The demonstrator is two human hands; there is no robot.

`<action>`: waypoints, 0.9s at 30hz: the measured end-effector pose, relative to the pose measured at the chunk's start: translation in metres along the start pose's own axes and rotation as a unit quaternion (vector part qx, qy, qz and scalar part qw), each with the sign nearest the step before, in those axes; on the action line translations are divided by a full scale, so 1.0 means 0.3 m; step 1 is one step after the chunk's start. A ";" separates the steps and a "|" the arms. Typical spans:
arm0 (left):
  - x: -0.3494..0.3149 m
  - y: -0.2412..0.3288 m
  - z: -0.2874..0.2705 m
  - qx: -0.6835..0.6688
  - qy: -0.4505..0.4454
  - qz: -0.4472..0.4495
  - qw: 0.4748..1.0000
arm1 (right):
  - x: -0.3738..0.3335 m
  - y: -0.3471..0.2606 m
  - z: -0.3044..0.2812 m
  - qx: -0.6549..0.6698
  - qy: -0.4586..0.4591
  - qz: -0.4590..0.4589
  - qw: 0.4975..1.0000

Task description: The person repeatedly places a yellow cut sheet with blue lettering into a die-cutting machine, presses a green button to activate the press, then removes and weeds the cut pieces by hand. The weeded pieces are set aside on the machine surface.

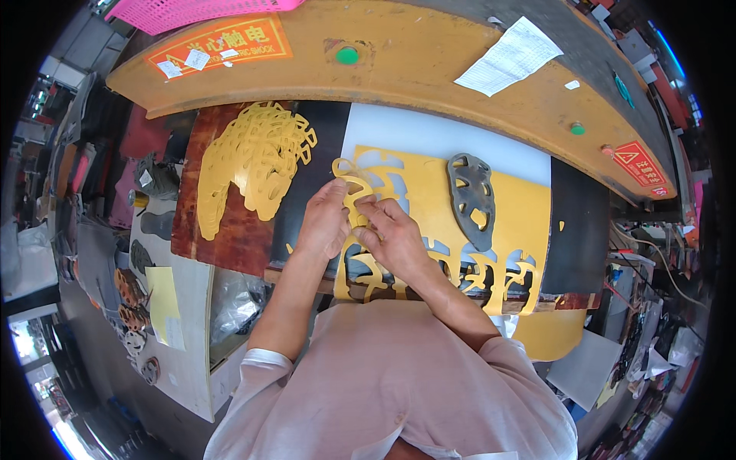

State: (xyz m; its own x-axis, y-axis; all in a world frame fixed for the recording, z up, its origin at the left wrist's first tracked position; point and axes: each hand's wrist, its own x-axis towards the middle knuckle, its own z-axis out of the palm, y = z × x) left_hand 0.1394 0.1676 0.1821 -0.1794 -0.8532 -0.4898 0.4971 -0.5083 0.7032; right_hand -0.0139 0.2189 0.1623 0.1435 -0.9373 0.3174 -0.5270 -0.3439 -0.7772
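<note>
Between my two hands is a yellow cut-out piece (353, 182) with openings in it, held over the left edge of a yellow sheet. My left hand (323, 217) pinches it from the left, fingers closed. From the right, my right hand (392, 236) also closes its fingertips on the piece; its lower part is partly hidden by the fingers. The yellow sheet (425, 184) has several shaped holes along its left and near sides, and its near edge hangs over the table front. A dark grey sole-shaped cutting die (471, 201) lies on the sheet, right of my hands.
A heap of yellow cut-outs (253, 153) lies on the reddish-brown board (188, 222) at left. Under the sheet is a white board (498, 149). A mustard machine beam (422, 65) with green buttons (347, 55) crosses the far side. A pink basket (184, 11) sits above it.
</note>
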 end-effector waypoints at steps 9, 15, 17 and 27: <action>-0.019 0.110 -0.109 0.145 0.012 0.057 0.988 | -0.154 0.051 -0.088 0.122 -0.340 0.026 0.932; -0.019 0.292 -0.192 0.441 -0.031 0.266 0.857 | -0.183 0.155 -0.156 0.150 -0.131 0.202 0.959; 0.039 0.413 -0.227 0.467 0.028 0.216 0.857 | -0.193 0.182 -0.171 0.145 -0.148 0.214 0.955; 0.482 0.455 -0.661 0.670 0.238 0.322 0.625 | -0.194 0.381 -0.428 -0.072 0.144 0.147 0.976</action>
State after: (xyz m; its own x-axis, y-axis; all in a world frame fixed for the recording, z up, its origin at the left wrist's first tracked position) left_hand 0.3497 -0.0018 0.1051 0.1234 -0.9617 0.2447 -0.8790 0.0085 0.4768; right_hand -0.1900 0.2414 0.1247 -0.2627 -0.9324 0.2481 -0.6253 -0.0313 -0.7798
